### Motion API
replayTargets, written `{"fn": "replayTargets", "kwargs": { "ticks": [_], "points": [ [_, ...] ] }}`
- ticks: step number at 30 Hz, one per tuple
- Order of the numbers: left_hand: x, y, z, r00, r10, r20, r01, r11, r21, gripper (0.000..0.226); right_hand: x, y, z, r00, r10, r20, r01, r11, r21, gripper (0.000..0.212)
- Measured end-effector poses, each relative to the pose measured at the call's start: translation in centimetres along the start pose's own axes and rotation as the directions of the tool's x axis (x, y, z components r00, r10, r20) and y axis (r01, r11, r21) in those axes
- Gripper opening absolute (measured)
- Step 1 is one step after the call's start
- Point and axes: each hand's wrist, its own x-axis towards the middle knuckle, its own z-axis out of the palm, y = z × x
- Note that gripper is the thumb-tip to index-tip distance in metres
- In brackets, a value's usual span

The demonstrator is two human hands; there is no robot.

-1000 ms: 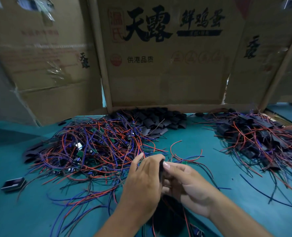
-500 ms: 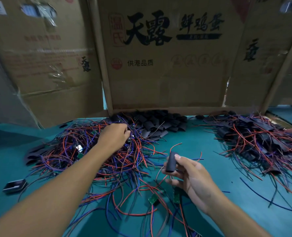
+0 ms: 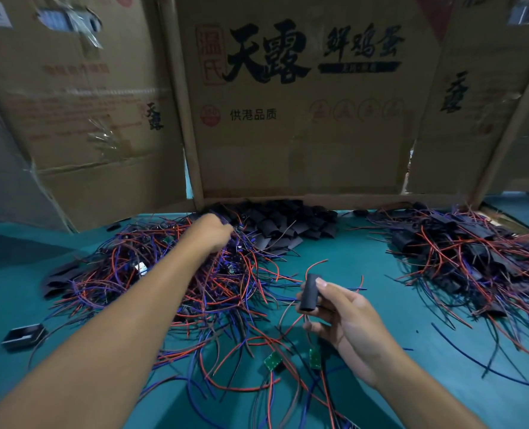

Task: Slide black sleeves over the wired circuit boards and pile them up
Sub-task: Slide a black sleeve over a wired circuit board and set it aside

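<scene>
the short black tubular sleeve [image 3: 308, 292] stands nearly upright above the near middle of the bench, pinched between thumb and fingertips of the right hand [image 3: 350, 329], so that grip is closed on it. red and dark wires trail out of its lower end toward two small green circuit boards [image 3: 272, 361] that lie on the teal bench [image 3: 381, 267] just below the hand. the sleeve looks light, soft and easy to flatten, so i judge it best held by its sides near the middle, lightly enough to keep the mouth open; the boards are stiff but thin, better taken by their edges than pulled by the fine wires, which tangle readily.

the left hand [image 3: 209, 230] reaches far across the big tangle of red and blue wired boards [image 3: 170, 274] on the left, at its far edge where it meets the heap of loose black sleeves [image 3: 288, 224] by the cardboard. its fingers are hidden from here, so i cannot tell whether that grip is open or holding anything.

on the right of the bench lies a separate pile of sleeved boards with wires [image 3: 474, 261], well apart from the hands. brown printed cardboard boxes [image 3: 300, 119] wall off the far side. a small dark rectangular part [image 3: 24, 336] sits alone at the near left.
</scene>
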Motion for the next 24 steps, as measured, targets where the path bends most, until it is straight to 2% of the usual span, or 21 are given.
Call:
{"fn": "replayTargets", "kwargs": {
  "ticks": [2,4,5,7,8,9,13,16,19,22,24],
  "points": [
    [-0.8,-0.4,-2.0,1.000,0.000,-0.014,-0.001,0.998,-0.066,0.038,0.0,0.0,0.0,1.000,0.000,0.005,0.000,1.000,-0.001,0.041],
    [-2.1,-0.9,-3.9,0.999,0.034,0.042,-0.021,0.958,-0.285,0.034,0.0,0.0,0.0,1.000,-0.001,0.004,0.001,1.000,-0.002,0.038],
    [-3.2,-1.1,-4.7,0.993,0.064,0.095,-0.015,0.896,-0.444,0.031,0.0,-0.1,0.0,1.000,0.000,-0.001,0.000,1.000,0.005,0.038],
    [-6.3,-1.2,-5.9,0.968,0.166,0.190,0.028,0.678,-0.734,0.019,0.0,-0.2,0.1,1.000,-0.001,-0.013,0.001,1.000,0.020,0.045],
    [-7.8,-1.4,-6.1,0.959,0.219,0.181,0.020,0.584,-0.812,0.017,0.0,-0.2,0.0,1.000,-0.003,-0.021,0.003,1.000,0.025,0.051],
    [-9.0,-1.6,-6.0,0.958,0.252,0.136,-0.025,0.548,-0.836,0.016,0.0,-0.3,0.0,1.000,-0.006,-0.025,0.007,1.000,0.031,0.055],
    [-13.4,-2.6,-4.7,0.949,0.306,-0.077,-0.260,0.622,-0.739,0.013,0.0,-0.5,0.1,0.998,-0.058,-0.013,0.058,0.998,0.033,0.054],
    [-15.3,-2.7,-3.3,0.944,0.321,-0.072,-0.281,0.672,-0.685,0.005,-0.2,-0.4,0.2,0.994,-0.111,0.010,0.111,0.994,-0.004,0.050],
    [-15.8,-2.9,-1.5,0.925,0.367,-0.096,-0.357,0.761,-0.542,0.010,-0.6,-0.4,0.5,0.986,-0.138,0.090,0.147,0.984,-0.103,0.035],
    [-16.4,-3.2,-0.4,0.897,0.422,-0.131,-0.429,0.762,-0.485,0.008,-0.8,-0.2,0.6,0.972,-0.165,0.168,0.198,0.957,-0.210,0.032],
    [-16.8,-3.4,0.1,0.874,0.462,-0.151,-0.475,0.747,-0.464,0.017,-0.9,-0.2,0.7,0.957,-0.197,0.215,0.258,0.916,-0.308,0.028]
  ]
}}
